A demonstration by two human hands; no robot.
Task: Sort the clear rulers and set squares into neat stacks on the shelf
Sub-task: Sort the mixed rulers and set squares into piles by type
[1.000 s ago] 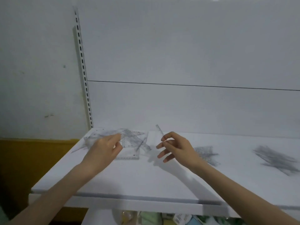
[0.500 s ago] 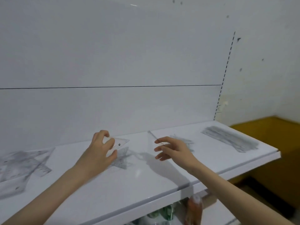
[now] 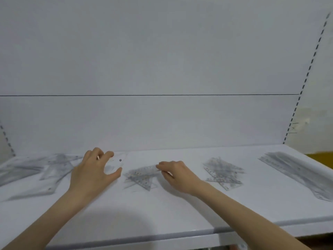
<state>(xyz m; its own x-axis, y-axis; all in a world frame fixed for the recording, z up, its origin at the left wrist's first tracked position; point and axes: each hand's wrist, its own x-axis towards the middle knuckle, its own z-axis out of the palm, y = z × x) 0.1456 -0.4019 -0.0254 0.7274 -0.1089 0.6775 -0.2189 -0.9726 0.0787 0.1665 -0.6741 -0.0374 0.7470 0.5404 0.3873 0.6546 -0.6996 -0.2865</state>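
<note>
My left hand (image 3: pixel 93 171) holds a clear set square (image 3: pixel 116 164), thumb below and fingers over its top edge; a small dark hole marks the piece. My right hand (image 3: pixel 177 174) pinches the right edge of another clear set square (image 3: pixel 146 169), which lies on a small pile of set squares (image 3: pixel 141 179) at the middle of the white shelf (image 3: pixel 162 213). A second pile of short rulers and set squares (image 3: pixel 223 173) lies right of my right hand. Long clear rulers (image 3: pixel 297 173) are stacked at the far right.
A loose jumble of clear rulers and set squares (image 3: pixel 34 170) spreads over the shelf's left end. The white back panel (image 3: pixel 162 114) rises behind the shelf, with slotted uprights (image 3: pixel 304 83) at its right and left. The shelf's front edge runs below my forearms.
The view swung from the left jumble back to the shelf's middle. My right hand came down with its set square onto the middle pile. My left hand carried its piece rightward.
</note>
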